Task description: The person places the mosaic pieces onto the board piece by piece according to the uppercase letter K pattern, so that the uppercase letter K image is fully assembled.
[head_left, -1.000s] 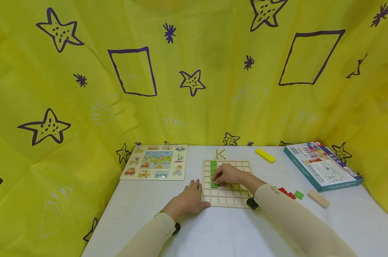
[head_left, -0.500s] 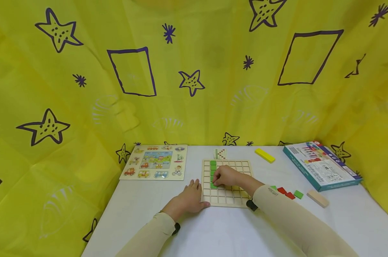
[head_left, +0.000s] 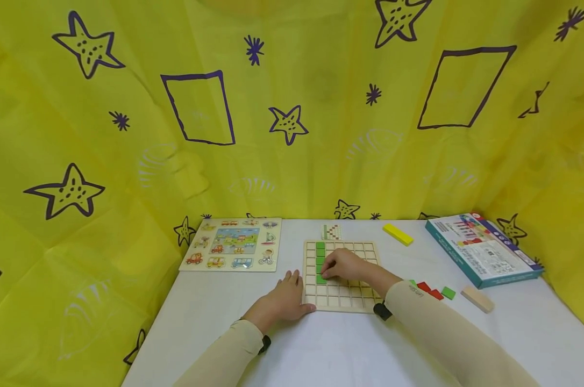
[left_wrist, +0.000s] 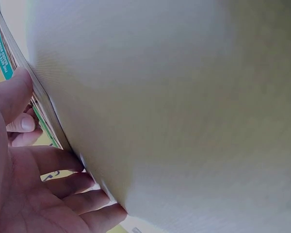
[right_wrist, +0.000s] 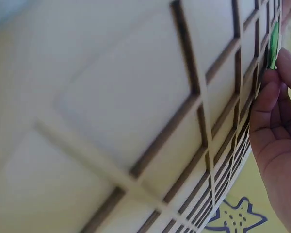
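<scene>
Green blocks (head_left: 321, 262) sit in one column of the wooden grid board (head_left: 340, 301), which lies flat on the white table (head_left: 321, 349), near its middle. The right hand (head_left: 342, 264) rests on the board, and its bent fingertips (right_wrist: 270, 90) touch the lowest green block of the column. I cannot tell if the fingers pinch it or only press on it. The left hand (head_left: 284, 301) lies flat on the table with straight fingers (left_wrist: 53, 160), and they touch the left edge of the board. A vehicle picture puzzle (head_left: 234, 244) lies to the left of the board. To the right lie small red and green pieces (head_left: 434, 293), a plain wooden block (head_left: 478, 299), a yellow bar (head_left: 398, 234) and a teal box (head_left: 483, 250). A small pattern card (head_left: 332, 232) lies just behind the board.
</scene>
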The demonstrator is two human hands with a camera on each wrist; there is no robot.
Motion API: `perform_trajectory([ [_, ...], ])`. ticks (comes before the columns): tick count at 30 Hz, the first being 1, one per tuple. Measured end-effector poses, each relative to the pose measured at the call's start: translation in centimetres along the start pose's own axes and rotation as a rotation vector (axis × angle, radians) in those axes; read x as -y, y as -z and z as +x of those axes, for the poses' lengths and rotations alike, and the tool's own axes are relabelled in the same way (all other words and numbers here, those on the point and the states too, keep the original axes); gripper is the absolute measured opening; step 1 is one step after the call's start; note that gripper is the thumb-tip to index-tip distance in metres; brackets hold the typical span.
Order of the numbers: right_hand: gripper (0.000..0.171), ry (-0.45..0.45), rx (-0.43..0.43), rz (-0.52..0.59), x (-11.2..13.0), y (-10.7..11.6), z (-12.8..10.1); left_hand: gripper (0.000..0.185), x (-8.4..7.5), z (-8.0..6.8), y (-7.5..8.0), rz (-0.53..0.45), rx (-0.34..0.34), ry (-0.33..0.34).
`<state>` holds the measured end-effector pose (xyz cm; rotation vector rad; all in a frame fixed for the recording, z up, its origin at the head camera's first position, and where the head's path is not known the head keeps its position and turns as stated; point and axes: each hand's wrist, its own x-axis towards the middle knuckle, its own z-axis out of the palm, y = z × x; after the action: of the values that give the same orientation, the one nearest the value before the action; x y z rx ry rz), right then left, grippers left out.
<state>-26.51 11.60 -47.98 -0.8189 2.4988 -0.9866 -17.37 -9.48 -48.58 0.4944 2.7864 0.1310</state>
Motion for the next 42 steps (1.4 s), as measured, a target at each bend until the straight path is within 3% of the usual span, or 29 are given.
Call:
perform_trajectory([
  [11,0.004,-0.073,-0.034,-0.039,-3.1,3.7,-2.9,0.092,0.0,-0.3,0.1,-0.025,0.0,-0.004],
  [23,0.012,-0.234,-0.115,-0.039,-7.0,8.2,-8.5,0.091,-0.1,-0.2,0.2,-0.015,-0.008,-0.001],
  [33,0.014,-0.276,-0.112,-0.006,-8.8,9.6,-12.0,0.091,-0.1,-0.2,0.0,-0.014,-0.01,0.006],
  [42,0.02,-0.38,-0.061,0.019,-9.6,9.6,-13.6,0.091,-0.2,-0.1,-0.1,-0.015,-0.001,0.012],
])
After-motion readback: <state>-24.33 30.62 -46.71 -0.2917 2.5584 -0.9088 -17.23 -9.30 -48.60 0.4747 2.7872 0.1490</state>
